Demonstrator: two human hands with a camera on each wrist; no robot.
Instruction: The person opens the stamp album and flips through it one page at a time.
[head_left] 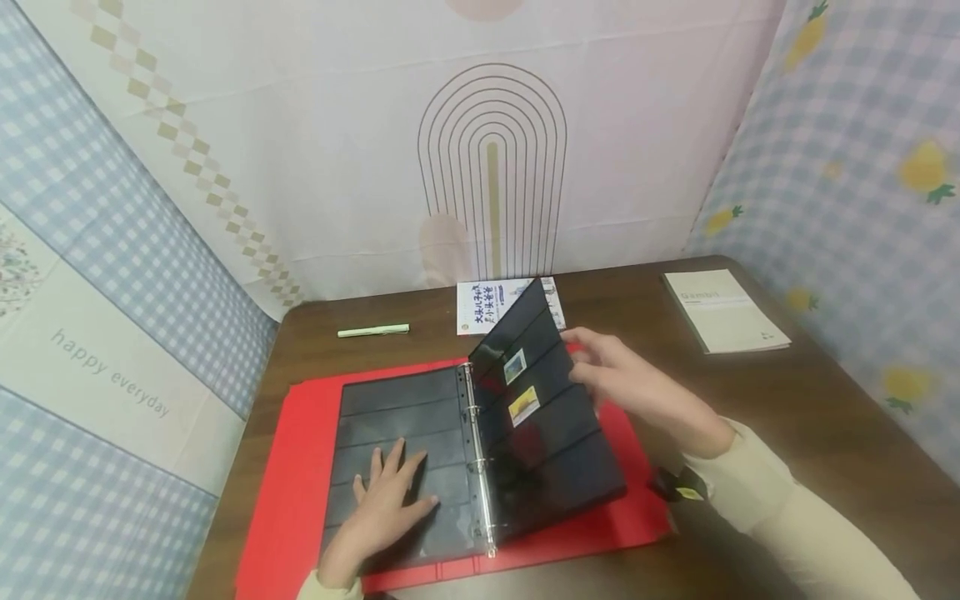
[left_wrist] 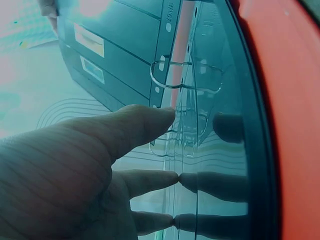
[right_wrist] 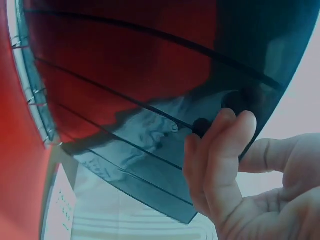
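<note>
A red ring-binder stamp album (head_left: 288,450) lies spread on the table. My left hand (head_left: 386,504) rests on its left black pocket page (head_left: 401,404), fingers spread. With my right hand (head_left: 615,371) I pinch the outer edge of the right black page (head_left: 558,446), which is tilted up off the red cover. In the right wrist view, the fingers (right_wrist: 220,165) press its underside. Two stamps sit in this page's pockets: a bluish one (head_left: 515,366) and a yellow one (head_left: 524,406). Metal rings (head_left: 480,462) run down the middle.
Behind the album lie a pale green pen (head_left: 373,331) and a white booklet (head_left: 480,308), partly covered by the raised page. A cream notebook (head_left: 726,312) is at the back right. Beside the right sleeve lies a small dark item (head_left: 678,485) with a yellow mark. Cloth hangs around the table.
</note>
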